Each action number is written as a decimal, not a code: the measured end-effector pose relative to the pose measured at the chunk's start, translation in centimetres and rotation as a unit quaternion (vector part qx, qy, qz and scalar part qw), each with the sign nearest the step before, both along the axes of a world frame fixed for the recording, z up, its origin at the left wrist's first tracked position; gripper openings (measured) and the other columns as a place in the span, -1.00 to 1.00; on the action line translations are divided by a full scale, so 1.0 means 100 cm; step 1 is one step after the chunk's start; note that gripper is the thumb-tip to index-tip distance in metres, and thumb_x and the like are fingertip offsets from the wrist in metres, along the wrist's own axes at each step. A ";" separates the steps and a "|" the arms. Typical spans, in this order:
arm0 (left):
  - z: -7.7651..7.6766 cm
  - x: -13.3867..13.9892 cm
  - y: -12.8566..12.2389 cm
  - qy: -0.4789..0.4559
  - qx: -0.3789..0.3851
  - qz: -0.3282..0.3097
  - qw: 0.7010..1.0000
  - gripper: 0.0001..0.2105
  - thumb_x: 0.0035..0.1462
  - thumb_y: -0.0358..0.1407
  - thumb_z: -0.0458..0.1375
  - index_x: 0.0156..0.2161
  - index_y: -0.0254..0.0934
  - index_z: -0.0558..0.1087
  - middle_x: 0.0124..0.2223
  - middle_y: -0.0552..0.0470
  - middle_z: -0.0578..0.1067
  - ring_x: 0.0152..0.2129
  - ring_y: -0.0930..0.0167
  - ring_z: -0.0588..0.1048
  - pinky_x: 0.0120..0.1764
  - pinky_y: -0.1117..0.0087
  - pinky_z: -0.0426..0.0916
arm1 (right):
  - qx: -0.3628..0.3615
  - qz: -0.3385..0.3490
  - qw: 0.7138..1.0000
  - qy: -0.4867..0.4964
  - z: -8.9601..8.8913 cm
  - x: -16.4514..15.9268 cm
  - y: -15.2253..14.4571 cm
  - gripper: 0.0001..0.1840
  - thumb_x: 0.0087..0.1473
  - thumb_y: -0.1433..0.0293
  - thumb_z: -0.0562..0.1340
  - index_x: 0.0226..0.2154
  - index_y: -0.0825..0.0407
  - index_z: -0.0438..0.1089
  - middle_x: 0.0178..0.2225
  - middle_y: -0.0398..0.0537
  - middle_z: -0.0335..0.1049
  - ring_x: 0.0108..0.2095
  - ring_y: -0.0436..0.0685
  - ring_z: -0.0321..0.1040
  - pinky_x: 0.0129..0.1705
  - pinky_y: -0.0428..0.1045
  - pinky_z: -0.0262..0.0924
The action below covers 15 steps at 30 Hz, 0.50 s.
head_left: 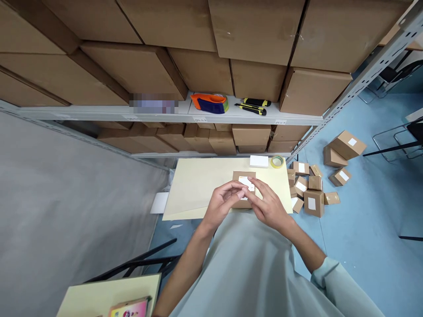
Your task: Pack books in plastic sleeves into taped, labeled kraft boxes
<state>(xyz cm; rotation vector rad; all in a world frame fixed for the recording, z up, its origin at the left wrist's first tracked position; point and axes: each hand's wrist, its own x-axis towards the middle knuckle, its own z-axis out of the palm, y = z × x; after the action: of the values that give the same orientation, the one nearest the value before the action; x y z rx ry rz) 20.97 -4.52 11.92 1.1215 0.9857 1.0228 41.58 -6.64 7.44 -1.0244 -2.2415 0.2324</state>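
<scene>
Over a small brown cardboard box (235,177), my two hands meet at the fingertips. The box lies at the front edge of the pale yellow table and bears a white label (248,181), partly covered by my fingers. My left hand (222,201) is closed in a pinch, thumb against fingers; anything tiny between them cannot be made out. With its fingers stretched and spread apart, my right hand (270,206) touches the left fingertips with one digit. Another finger reaches above the label. Behind the box are a stack of white labels (259,161) and a tape roll (277,161).
Above the table (191,185), a shelf (178,112) holds large cartons, an orange-and-blue tape dispenser (210,103) and yellow-black utility knives (254,106). Labelled boxes (313,203) lie on the floor at right. A second table (89,297) stands lower left.
</scene>
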 end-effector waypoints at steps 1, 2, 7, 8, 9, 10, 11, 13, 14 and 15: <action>-0.002 -0.001 0.000 0.005 0.002 0.000 1.000 -0.69 0.24 -0.02 0.40 -0.21 -0.26 0.67 -0.19 -0.10 0.67 -0.24 0.29 0.62 -0.08 0.26 0.57 | -0.003 0.000 1.000 0.000 -0.002 0.001 0.000 0.01 0.40 0.62 0.15 0.64 -0.29 -0.30 0.57 0.18 0.04 0.51 0.31 0.15 0.34 0.29 0.42; -0.006 -0.002 0.002 0.012 0.006 -0.001 1.000 -0.70 0.25 -0.03 0.39 -0.19 -0.26 0.67 -0.19 -0.10 0.68 -0.24 0.29 0.63 -0.07 0.26 0.57 | -0.009 0.000 1.000 -0.001 -0.004 0.002 0.000 -0.01 0.41 0.61 0.15 0.64 -0.29 -0.26 0.57 0.16 0.05 0.51 0.31 0.15 0.35 0.29 0.42; -0.078 -0.006 0.023 0.147 0.055 -0.032 0.987 -0.63 0.42 -0.09 0.16 0.09 -0.29 0.64 -0.02 -0.17 0.72 -0.10 0.22 0.68 0.05 0.15 0.58 | -0.109 -0.029 0.993 -0.017 -0.054 0.004 0.015 -0.23 0.50 0.43 0.14 0.61 -0.22 -0.05 0.55 0.11 0.13 0.49 0.26 0.20 0.42 0.31 0.33; -0.101 -0.007 0.026 0.211 0.076 -0.033 0.974 -0.60 0.45 -0.14 0.09 0.18 -0.28 0.60 0.12 -0.20 0.69 0.02 0.20 0.67 0.13 0.13 0.56 | -0.138 -0.039 0.989 -0.035 -0.072 0.004 0.019 -0.27 0.51 0.37 0.15 0.60 -0.17 -0.01 0.56 0.13 0.12 0.51 0.28 0.17 0.45 0.32 0.29; -0.126 -0.007 0.028 0.291 0.106 -0.042 0.950 -0.56 0.45 -0.20 0.04 0.29 -0.27 0.54 0.29 -0.21 0.60 0.21 0.19 0.58 0.26 0.10 0.48 | -0.167 -0.042 0.983 -0.063 -0.091 0.003 0.022 -0.30 0.52 0.31 0.16 0.59 -0.10 0.05 0.56 0.16 0.10 0.53 0.31 0.13 0.48 0.34 0.24; -0.151 -0.007 0.027 0.373 0.142 -0.068 0.915 -0.51 0.45 -0.27 0.01 0.38 -0.30 0.46 0.43 -0.24 0.47 0.37 0.15 0.44 0.38 0.05 0.36 | -0.196 -0.037 0.975 -0.097 -0.112 0.003 0.023 -0.34 0.52 0.30 0.16 0.56 -0.03 0.12 0.56 0.20 0.10 0.55 0.33 0.09 0.50 0.33 0.20; -0.175 -0.007 0.023 0.437 0.172 -0.104 0.877 -0.46 0.43 -0.32 0.00 0.44 -0.35 0.38 0.51 -0.26 0.35 0.47 0.11 0.31 0.46 -0.01 0.25 | -0.219 -0.020 0.966 -0.134 -0.132 0.003 0.022 -0.37 0.52 0.30 0.16 0.53 0.04 0.20 0.56 0.23 0.10 0.56 0.35 0.06 0.52 0.31 0.17; -0.217 -0.008 0.008 0.503 0.199 -0.177 0.822 -0.41 0.42 -0.36 -0.04 0.50 -0.42 0.28 0.58 -0.27 0.21 0.55 0.09 0.15 0.50 -0.05 0.16 | -0.248 0.023 0.950 -0.188 -0.169 0.006 0.015 -0.43 0.49 0.34 0.19 0.46 0.10 0.32 0.54 0.25 0.15 0.56 0.35 0.08 0.53 0.26 0.14; -0.234 -0.010 -0.001 0.523 0.206 -0.202 0.802 -0.41 0.45 -0.34 -0.06 0.51 -0.41 0.25 0.59 -0.26 0.19 0.56 0.09 0.12 0.49 -0.07 0.15 | -0.255 0.038 0.945 -0.201 -0.184 0.008 0.011 -0.48 0.49 0.35 0.21 0.41 0.09 0.40 0.52 0.24 0.19 0.54 0.36 0.12 0.52 0.25 0.16; -0.248 -0.012 -0.010 0.540 0.209 -0.212 0.788 -0.41 0.48 -0.31 -0.09 0.52 -0.39 0.23 0.59 -0.25 0.19 0.56 0.09 0.12 0.49 -0.09 0.14 | -0.257 0.048 0.943 -0.204 -0.197 0.010 0.006 -0.51 0.48 0.34 0.22 0.37 0.07 0.45 0.52 0.23 0.19 0.54 0.37 0.13 0.50 0.25 0.19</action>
<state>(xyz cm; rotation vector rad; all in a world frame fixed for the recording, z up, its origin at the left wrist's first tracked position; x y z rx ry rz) 19.81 -5.51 -12.89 2.2997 1.2939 0.1254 42.63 -6.04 -12.27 -1.3272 -2.6843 0.7390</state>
